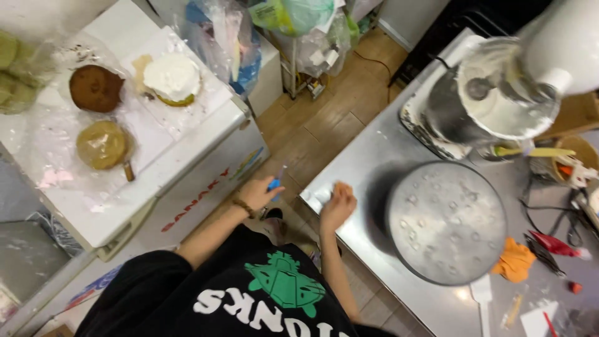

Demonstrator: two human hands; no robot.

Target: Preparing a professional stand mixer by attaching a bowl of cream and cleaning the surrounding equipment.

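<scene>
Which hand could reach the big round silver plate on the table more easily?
Probably the right hand: it rests on the corner of the steel table, close to the round silver plate. The left hand is over the floor, holding a small blue thing.

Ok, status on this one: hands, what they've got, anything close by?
Left hand holds a small blue tool over the floor. Right hand on the steel table's corner, contents unclear. Round metal turntable close beside.

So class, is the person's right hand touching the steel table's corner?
Touching. The head view shows the right hand pressed down on the steel table at its near corner, over something pale, with no gap visible.
</scene>
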